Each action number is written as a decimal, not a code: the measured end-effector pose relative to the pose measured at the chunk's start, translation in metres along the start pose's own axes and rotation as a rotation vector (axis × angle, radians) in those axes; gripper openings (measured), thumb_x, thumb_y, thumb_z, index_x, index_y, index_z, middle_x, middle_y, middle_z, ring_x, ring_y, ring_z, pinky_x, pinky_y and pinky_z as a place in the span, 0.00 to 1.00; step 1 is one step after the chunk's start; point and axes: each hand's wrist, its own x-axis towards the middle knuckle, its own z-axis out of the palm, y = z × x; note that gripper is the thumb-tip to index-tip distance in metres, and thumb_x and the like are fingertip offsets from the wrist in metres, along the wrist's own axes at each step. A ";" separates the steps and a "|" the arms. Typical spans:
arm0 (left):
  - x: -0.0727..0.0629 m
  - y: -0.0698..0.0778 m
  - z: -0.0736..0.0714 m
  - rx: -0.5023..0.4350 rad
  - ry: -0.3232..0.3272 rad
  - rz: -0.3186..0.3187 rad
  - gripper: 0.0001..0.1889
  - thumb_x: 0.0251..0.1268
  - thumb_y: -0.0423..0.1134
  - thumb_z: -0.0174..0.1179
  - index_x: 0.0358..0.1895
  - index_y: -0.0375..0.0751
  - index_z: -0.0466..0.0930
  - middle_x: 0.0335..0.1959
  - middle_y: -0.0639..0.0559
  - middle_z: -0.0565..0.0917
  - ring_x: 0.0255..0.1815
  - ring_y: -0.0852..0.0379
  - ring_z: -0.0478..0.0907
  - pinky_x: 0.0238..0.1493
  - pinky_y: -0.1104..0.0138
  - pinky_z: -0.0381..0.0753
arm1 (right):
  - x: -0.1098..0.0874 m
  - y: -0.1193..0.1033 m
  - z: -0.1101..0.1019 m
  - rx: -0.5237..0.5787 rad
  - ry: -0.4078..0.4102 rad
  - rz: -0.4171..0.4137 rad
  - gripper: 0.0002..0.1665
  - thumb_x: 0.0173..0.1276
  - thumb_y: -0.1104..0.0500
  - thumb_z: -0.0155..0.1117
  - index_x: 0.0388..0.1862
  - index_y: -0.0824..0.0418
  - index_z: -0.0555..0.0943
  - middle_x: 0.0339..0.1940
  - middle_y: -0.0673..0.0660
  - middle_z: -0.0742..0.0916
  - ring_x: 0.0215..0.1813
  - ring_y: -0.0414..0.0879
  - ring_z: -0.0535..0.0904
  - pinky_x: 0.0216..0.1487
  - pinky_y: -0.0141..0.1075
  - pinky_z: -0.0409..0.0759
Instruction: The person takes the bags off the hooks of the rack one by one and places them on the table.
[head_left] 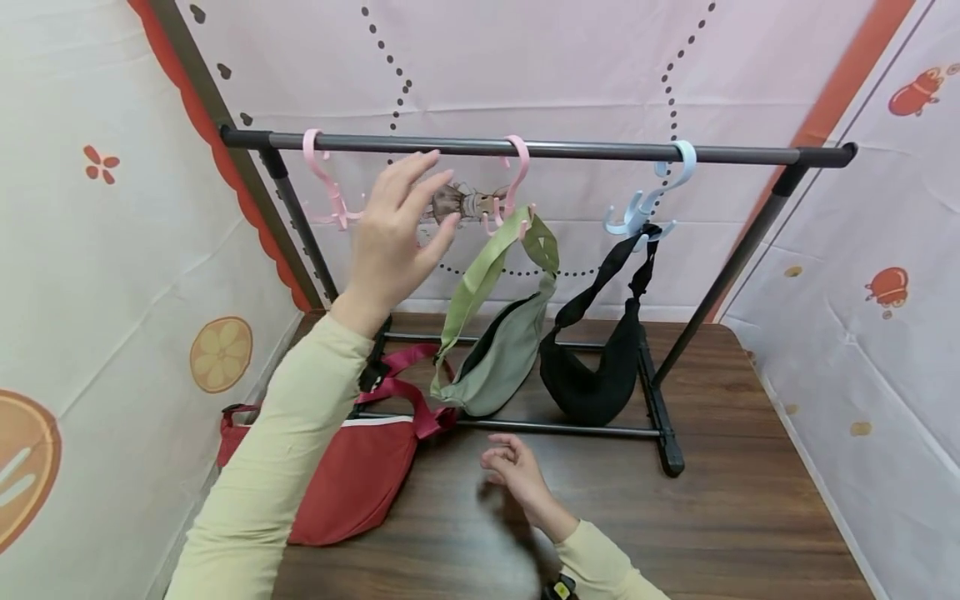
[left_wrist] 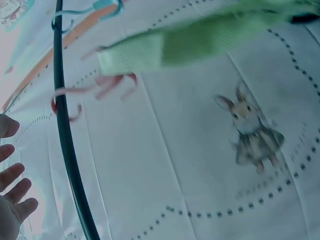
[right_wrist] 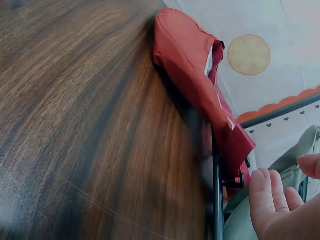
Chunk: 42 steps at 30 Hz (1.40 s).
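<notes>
My left hand is raised in front of the rack's top bar, its fingers extended and apart, holding nothing. It lies between two pink hooks, a left one and a middle one. From the middle hook a grey-green waist bag hangs by its light green strap; the strap looks blurred in the left wrist view. Low over the table, my right hand holds nothing, its fingers loosely bent, just in front of the lower bar. In the right wrist view its fingers appear beside the green bag.
A black waist bag hangs from a light blue hook on the right. The red waist bag lies on the wooden table at left, its strap over the rack's base. The black rack spans the table; printed cloth walls surround it.
</notes>
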 end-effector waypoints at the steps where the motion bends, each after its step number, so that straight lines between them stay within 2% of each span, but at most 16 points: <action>1: 0.004 0.002 0.004 0.011 -0.017 0.007 0.18 0.56 0.34 0.59 0.50 0.30 0.75 0.55 0.37 0.74 0.59 0.43 0.66 0.65 0.63 0.58 | 0.000 0.000 -0.001 0.001 0.005 0.000 0.23 0.63 0.65 0.54 0.57 0.72 0.66 0.38 0.63 0.82 0.42 0.49 0.80 0.45 0.48 0.77; 7: 0.024 0.011 0.027 0.055 -0.107 0.004 0.17 0.59 0.36 0.57 0.51 0.32 0.75 0.56 0.39 0.73 0.59 0.46 0.67 0.65 0.67 0.58 | -0.001 -0.002 -0.004 0.013 0.026 -0.005 0.23 0.62 0.67 0.53 0.56 0.71 0.66 0.35 0.58 0.82 0.38 0.44 0.80 0.43 0.45 0.78; 12: 0.039 0.014 0.040 0.073 -0.165 -0.018 0.17 0.58 0.35 0.58 0.51 0.34 0.76 0.56 0.40 0.73 0.60 0.48 0.67 0.61 0.66 0.65 | -0.003 -0.002 -0.003 0.005 0.029 -0.017 0.22 0.61 0.67 0.53 0.55 0.72 0.67 0.33 0.53 0.82 0.39 0.45 0.79 0.43 0.46 0.78; 17: 0.043 0.012 0.051 0.081 -0.189 -0.030 0.17 0.58 0.34 0.58 0.50 0.33 0.76 0.55 0.40 0.74 0.58 0.48 0.68 0.60 0.66 0.66 | -0.004 -0.001 -0.002 0.001 0.019 -0.016 0.21 0.61 0.67 0.53 0.54 0.72 0.68 0.34 0.55 0.82 0.40 0.48 0.80 0.41 0.45 0.79; 21: 0.044 0.009 0.059 0.078 -0.196 -0.034 0.16 0.59 0.33 0.57 0.50 0.32 0.76 0.54 0.40 0.75 0.57 0.47 0.69 0.61 0.67 0.65 | -0.002 -0.008 -0.005 0.001 0.013 -0.040 0.20 0.61 0.67 0.53 0.53 0.71 0.69 0.34 0.56 0.82 0.38 0.45 0.80 0.40 0.44 0.79; 24: 0.044 0.008 0.064 0.068 -0.198 -0.052 0.16 0.58 0.33 0.58 0.50 0.32 0.76 0.54 0.40 0.75 0.57 0.47 0.69 0.61 0.68 0.64 | -0.003 -0.026 -0.008 -0.072 0.029 -0.130 0.17 0.61 0.70 0.54 0.50 0.73 0.71 0.33 0.60 0.82 0.34 0.43 0.79 0.37 0.37 0.79; 27: 0.045 0.008 0.068 0.061 -0.193 -0.061 0.15 0.58 0.33 0.58 0.49 0.32 0.77 0.54 0.40 0.75 0.57 0.48 0.69 0.62 0.69 0.63 | -0.005 -0.059 -0.010 -0.213 0.076 -0.285 0.14 0.60 0.72 0.56 0.47 0.73 0.73 0.33 0.66 0.82 0.34 0.47 0.79 0.34 0.30 0.77; 31: 0.046 0.007 0.070 0.074 -0.188 -0.054 0.15 0.59 0.34 0.57 0.49 0.32 0.77 0.54 0.40 0.75 0.57 0.48 0.69 0.62 0.70 0.62 | -0.002 -0.108 -0.012 -0.376 0.137 -0.489 0.14 0.59 0.73 0.57 0.45 0.72 0.75 0.35 0.68 0.82 0.37 0.54 0.79 0.34 0.29 0.75; 33: 0.046 0.007 0.070 0.081 -0.186 -0.054 0.15 0.59 0.33 0.56 0.49 0.31 0.77 0.54 0.40 0.75 0.57 0.48 0.69 0.62 0.70 0.61 | 0.003 -0.130 -0.014 -0.417 0.157 -0.559 0.14 0.60 0.72 0.57 0.46 0.70 0.75 0.37 0.66 0.83 0.39 0.54 0.79 0.34 0.31 0.76; 37: 0.046 0.006 0.071 0.087 -0.178 -0.058 0.14 0.60 0.32 0.55 0.48 0.31 0.77 0.53 0.41 0.76 0.57 0.49 0.70 0.61 0.70 0.63 | 0.026 -0.164 -0.022 -0.432 0.195 -0.687 0.15 0.61 0.71 0.58 0.48 0.70 0.75 0.38 0.65 0.83 0.40 0.53 0.79 0.37 0.38 0.78; 42: 0.047 0.005 0.074 0.082 -0.171 -0.055 0.12 0.63 0.32 0.52 0.47 0.32 0.78 0.51 0.42 0.77 0.55 0.50 0.71 0.59 0.70 0.66 | 0.062 -0.204 -0.034 -0.445 0.289 -0.821 0.15 0.61 0.70 0.57 0.48 0.69 0.75 0.38 0.63 0.82 0.40 0.50 0.79 0.37 0.37 0.78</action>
